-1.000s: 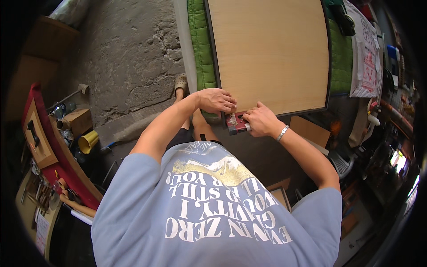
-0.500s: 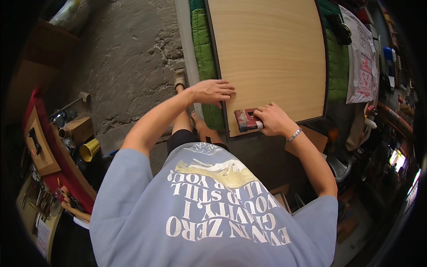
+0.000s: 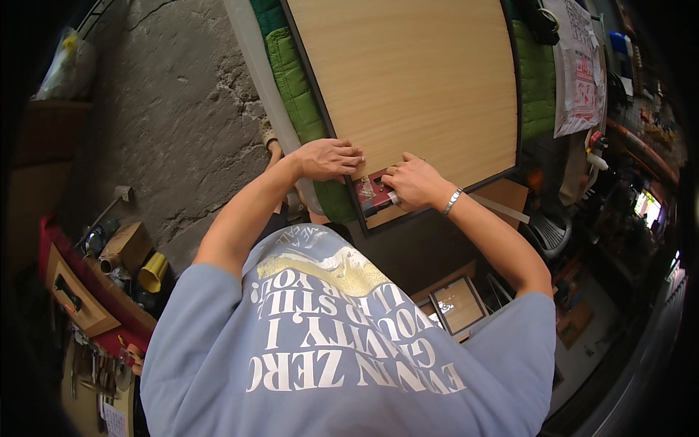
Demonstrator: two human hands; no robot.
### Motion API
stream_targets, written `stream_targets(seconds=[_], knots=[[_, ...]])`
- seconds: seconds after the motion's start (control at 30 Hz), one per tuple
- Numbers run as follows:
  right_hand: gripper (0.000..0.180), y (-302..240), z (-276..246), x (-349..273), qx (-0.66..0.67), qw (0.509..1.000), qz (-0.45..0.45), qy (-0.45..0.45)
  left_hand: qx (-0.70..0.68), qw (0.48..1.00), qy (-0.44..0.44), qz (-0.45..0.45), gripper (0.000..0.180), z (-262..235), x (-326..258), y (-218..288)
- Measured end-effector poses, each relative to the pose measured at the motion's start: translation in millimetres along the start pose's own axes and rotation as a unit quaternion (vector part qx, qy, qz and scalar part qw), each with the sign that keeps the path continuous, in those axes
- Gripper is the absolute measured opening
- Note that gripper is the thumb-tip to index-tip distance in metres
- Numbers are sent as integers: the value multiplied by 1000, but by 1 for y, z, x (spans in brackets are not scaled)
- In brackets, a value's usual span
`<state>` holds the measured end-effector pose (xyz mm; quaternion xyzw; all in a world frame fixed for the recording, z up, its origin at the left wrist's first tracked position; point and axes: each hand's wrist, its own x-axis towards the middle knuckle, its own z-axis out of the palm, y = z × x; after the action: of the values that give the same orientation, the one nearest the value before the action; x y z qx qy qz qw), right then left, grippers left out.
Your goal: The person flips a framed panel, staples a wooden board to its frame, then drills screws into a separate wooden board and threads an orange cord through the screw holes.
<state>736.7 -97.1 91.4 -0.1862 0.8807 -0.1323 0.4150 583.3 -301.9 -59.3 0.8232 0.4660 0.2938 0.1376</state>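
Observation:
A large light wood-grain panel [image 3: 415,80] in a thin dark frame lies in front of me. At its near left corner my right hand [image 3: 420,182] grips a dark red staple gun [image 3: 368,191], pressed low along the frame. Just beyond the tool, my left hand [image 3: 329,159] rests over the panel's left edge, its fingers stretched out and slightly bent. Its fingertips are close to the staple gun. Whether the staple gun's nose touches the frame cannot be made out.
Green quilted padding [image 3: 293,87] lies under the panel on both sides. A printed white sheet [image 3: 577,73] is at the right. Low on the left stand a yellow cup [image 3: 153,272] and a cardboard box [image 3: 129,246]. A small framed piece [image 3: 459,304] is below the panel.
The view has shifted, so the panel sits further left and tilted. The staple gun has moved closer to the left frame edge and corner. My two hands are nearer each other.

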Motion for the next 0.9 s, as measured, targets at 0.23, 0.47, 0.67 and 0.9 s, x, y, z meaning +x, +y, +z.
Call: stream_targets(seconds=[0.23, 0.47, 0.67, 0.9], knots=[[28, -9, -12, -4, -34, 997, 43, -51, 24, 1000, -3, -3, 41, 1, 3, 6], [29, 17, -37, -12, 14, 994, 34, 100, 47, 995, 25, -85, 51, -43, -11, -19], [21, 41, -76, 32, -9, 994, 38, 107, 59, 997, 25, -36, 42, -79, -29, -84], [20, 47, -90, 54, -11, 998, 37, 44, 13, 998, 16, -55, 39, -66, -31, -90]])
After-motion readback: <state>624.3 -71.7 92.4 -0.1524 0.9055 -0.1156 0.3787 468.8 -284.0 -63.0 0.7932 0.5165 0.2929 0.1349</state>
